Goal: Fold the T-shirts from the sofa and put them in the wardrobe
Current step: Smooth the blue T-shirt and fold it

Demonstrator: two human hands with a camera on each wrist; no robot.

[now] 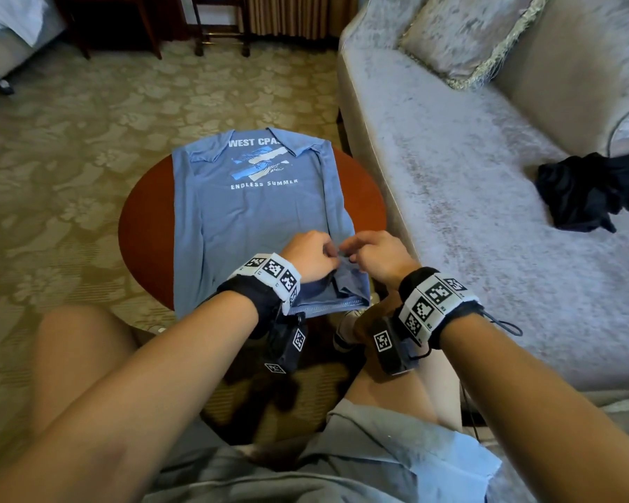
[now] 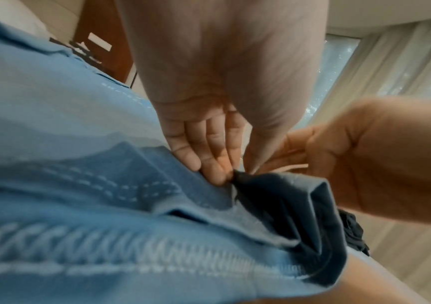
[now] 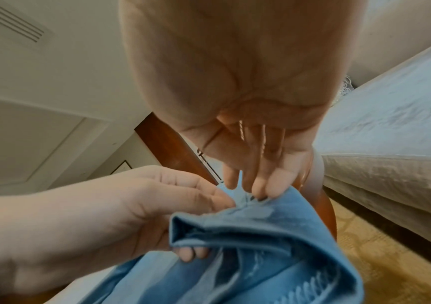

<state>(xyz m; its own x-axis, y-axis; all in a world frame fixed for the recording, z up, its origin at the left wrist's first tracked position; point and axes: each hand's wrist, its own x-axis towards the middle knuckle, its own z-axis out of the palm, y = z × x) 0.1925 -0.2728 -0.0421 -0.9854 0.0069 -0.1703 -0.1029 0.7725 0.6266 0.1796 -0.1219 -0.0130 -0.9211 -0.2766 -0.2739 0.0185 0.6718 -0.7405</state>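
The fingers [image 3: 266, 189] of the right hand [image 1: 380, 255] are pinched on a bunched fold of the blue T-shirt [image 1: 255, 212] at its near right corner, and the fingers [image 2: 209, 164] of the left hand [image 1: 311, 255] are pinched on the same fold just beside them, so that the two hands almost touch. From this shared grip the shirt is spread away toward 12 o'clock: its long axis runs from the hem at 6 o'clock, which hangs over the near edge of the round wooden surface [image 1: 142, 226], to the collar at 12 o'clock. The printed side is turned up, and both long sides appear already folded inward, the right one lying as a narrow band from the hands to the shoulder. The right hand is the nearer to that right edge, the left to the middle of the hem.

It is judged that the hem end would next be carried toward 12 o'clock, along the long axis, once the corner is squared. A dark garment [image 1: 581, 194] is seen crumpled on the sofa [image 1: 451, 176] at 3 o'clock, well apart from the hands.
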